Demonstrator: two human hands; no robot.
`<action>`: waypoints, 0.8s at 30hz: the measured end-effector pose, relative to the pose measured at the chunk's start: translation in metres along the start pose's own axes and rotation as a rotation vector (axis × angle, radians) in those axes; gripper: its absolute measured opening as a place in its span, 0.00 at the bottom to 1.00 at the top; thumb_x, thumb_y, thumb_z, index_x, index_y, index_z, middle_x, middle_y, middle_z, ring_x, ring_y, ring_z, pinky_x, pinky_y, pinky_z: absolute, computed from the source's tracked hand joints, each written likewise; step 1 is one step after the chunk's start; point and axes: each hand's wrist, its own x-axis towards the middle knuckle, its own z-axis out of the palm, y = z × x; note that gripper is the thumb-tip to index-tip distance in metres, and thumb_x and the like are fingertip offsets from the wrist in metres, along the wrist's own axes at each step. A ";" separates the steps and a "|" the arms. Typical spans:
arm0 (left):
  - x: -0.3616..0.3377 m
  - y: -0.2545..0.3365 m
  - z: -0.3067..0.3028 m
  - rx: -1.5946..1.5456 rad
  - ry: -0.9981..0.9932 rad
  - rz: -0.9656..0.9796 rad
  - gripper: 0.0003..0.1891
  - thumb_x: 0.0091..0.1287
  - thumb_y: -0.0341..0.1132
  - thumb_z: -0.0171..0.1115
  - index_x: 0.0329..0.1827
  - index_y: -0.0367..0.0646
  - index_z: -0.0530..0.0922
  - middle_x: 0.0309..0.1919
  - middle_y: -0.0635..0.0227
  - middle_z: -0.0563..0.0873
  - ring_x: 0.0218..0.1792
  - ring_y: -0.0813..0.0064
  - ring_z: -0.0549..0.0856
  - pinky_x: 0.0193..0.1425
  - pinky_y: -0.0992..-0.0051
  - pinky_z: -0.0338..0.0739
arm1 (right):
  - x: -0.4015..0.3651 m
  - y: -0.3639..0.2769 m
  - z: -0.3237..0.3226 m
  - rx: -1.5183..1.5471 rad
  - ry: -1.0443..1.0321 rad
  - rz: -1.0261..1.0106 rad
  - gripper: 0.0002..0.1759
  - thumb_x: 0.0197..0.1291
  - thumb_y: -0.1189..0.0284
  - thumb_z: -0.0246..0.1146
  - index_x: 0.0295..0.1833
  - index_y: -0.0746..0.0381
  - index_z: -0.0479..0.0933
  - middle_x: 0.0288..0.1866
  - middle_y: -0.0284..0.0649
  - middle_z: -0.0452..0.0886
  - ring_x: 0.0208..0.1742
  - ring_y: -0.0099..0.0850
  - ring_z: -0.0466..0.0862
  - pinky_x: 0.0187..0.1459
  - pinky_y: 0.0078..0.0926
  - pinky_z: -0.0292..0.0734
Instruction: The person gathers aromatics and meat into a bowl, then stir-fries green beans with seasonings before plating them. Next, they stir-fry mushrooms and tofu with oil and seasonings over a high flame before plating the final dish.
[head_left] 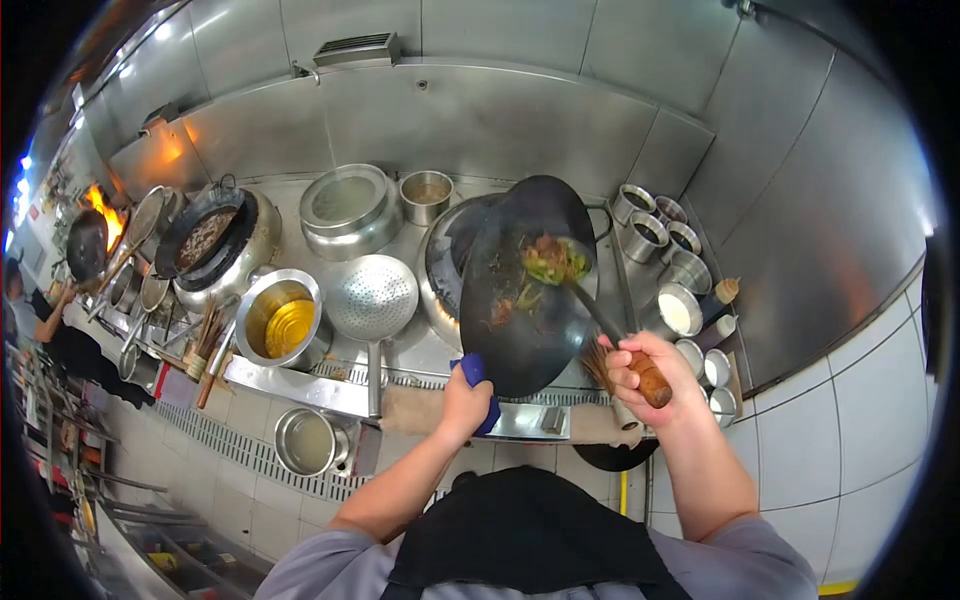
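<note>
My left hand (pixel 463 404) is closed on a folded blue cloth (pixel 487 412) at the near edge of a black wok (pixel 520 350). The wok is tilted beside the stove's burner ring (pixel 436 300). My right hand (pixel 668 372) grips the wooden handle of a ladle (pixel 598 314), which reaches into the wok. At the ladle's far end lies a heap of green and brown food (pixel 556 261), hiding the ladle's bowl. Smaller scraps (pixel 503 312) cling to the wok's inside.
Left of the wok are a perforated strainer (pixel 372 297), a pot of yellow oil (pixel 288 325) and a lidded pot (pixel 347 205). Seasoning containers (pixel 680 310) line the right side. Flames (pixel 103 215) rise far left near another person (pixel 70 340). A bamboo brush (pixel 597 365) lies near my right hand.
</note>
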 end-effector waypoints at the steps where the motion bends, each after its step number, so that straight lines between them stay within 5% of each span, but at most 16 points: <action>1: -0.004 0.002 0.000 0.106 0.018 0.090 0.15 0.52 0.29 0.57 0.43 0.33 0.75 0.33 0.58 0.83 0.37 0.64 0.83 0.45 0.67 0.76 | -0.003 -0.004 -0.002 -0.012 0.007 0.000 0.07 0.60 0.69 0.54 0.38 0.62 0.70 0.23 0.33 0.73 0.17 0.25 0.69 0.14 0.23 0.61; 3: 0.002 0.012 0.003 0.122 0.010 0.059 0.14 0.52 0.29 0.56 0.42 0.32 0.74 0.33 0.55 0.83 0.35 0.65 0.83 0.43 0.67 0.77 | -0.010 -0.011 -0.011 0.236 -0.460 0.066 0.15 0.63 0.65 0.51 0.46 0.65 0.73 0.24 0.34 0.72 0.16 0.26 0.69 0.13 0.25 0.63; 5: 0.019 0.009 0.006 -0.018 -0.004 -0.091 0.13 0.52 0.29 0.56 0.41 0.33 0.75 0.30 0.57 0.82 0.31 0.65 0.83 0.38 0.68 0.77 | -0.004 0.006 -0.034 0.354 -0.671 -0.058 0.29 0.65 0.67 0.46 0.70 0.65 0.60 0.26 0.35 0.70 0.14 0.27 0.68 0.13 0.27 0.66; 7: 0.024 0.026 0.007 -0.127 0.006 -0.154 0.10 0.53 0.28 0.56 0.38 0.34 0.75 0.27 0.61 0.81 0.28 0.67 0.82 0.34 0.70 0.76 | 0.010 0.044 -0.062 0.377 -0.552 -0.138 0.28 0.63 0.71 0.46 0.70 0.64 0.60 0.24 0.34 0.68 0.13 0.26 0.67 0.12 0.27 0.66; 9: 0.029 0.028 0.001 -0.423 -0.157 -0.430 0.07 0.53 0.27 0.55 0.35 0.36 0.75 0.24 0.65 0.78 0.24 0.70 0.80 0.29 0.72 0.75 | 0.022 0.066 -0.075 0.166 -0.435 -0.074 0.27 0.61 0.74 0.46 0.68 0.63 0.61 0.23 0.34 0.67 0.13 0.24 0.66 0.11 0.26 0.65; 13: -0.006 0.030 0.004 -0.617 -0.208 -0.728 0.02 0.54 0.28 0.55 0.30 0.42 0.72 0.22 0.67 0.76 0.19 0.71 0.77 0.23 0.72 0.74 | 0.011 0.039 -0.067 0.035 -0.225 -0.022 0.21 0.61 0.76 0.47 0.61 0.67 0.68 0.21 0.32 0.67 0.12 0.21 0.65 0.11 0.22 0.63; 14: -0.008 0.022 0.004 -0.695 -0.312 -0.763 0.05 0.57 0.34 0.56 0.31 0.44 0.71 0.20 0.66 0.76 0.17 0.68 0.76 0.20 0.70 0.73 | 0.011 0.032 -0.065 0.042 -0.220 -0.030 0.21 0.61 0.76 0.47 0.61 0.67 0.68 0.21 0.32 0.67 0.12 0.21 0.65 0.11 0.22 0.63; 17: 0.017 0.042 0.041 -0.699 -0.111 -0.735 0.05 0.58 0.34 0.55 0.29 0.46 0.69 0.18 0.68 0.74 0.15 0.69 0.74 0.18 0.71 0.71 | 0.004 0.022 -0.060 -0.082 -0.094 0.010 0.17 0.61 0.74 0.49 0.54 0.66 0.70 0.22 0.30 0.68 0.13 0.19 0.65 0.11 0.20 0.61; 19: 0.057 0.024 0.051 -0.783 -0.168 -0.778 0.04 0.59 0.34 0.54 0.30 0.45 0.69 0.18 0.68 0.74 0.15 0.69 0.74 0.19 0.71 0.71 | 0.000 0.012 -0.043 -0.127 0.021 -0.041 0.16 0.60 0.73 0.51 0.53 0.66 0.71 0.22 0.30 0.68 0.14 0.19 0.65 0.11 0.19 0.60; 23: 0.030 0.041 0.037 -0.751 -0.148 -0.635 0.03 0.58 0.33 0.54 0.30 0.45 0.73 0.21 0.68 0.78 0.16 0.70 0.76 0.19 0.72 0.71 | -0.026 -0.013 -0.043 -0.136 -0.019 -0.073 0.13 0.59 0.73 0.52 0.50 0.64 0.70 0.24 0.34 0.70 0.15 0.23 0.67 0.12 0.22 0.59; 24: 0.037 0.044 0.030 -0.674 -0.106 -0.741 0.03 0.57 0.33 0.54 0.29 0.45 0.73 0.20 0.69 0.78 0.16 0.71 0.76 0.19 0.72 0.72 | -0.027 -0.016 -0.049 -0.135 0.001 -0.063 0.13 0.58 0.73 0.52 0.49 0.64 0.70 0.24 0.34 0.70 0.15 0.23 0.67 0.11 0.22 0.58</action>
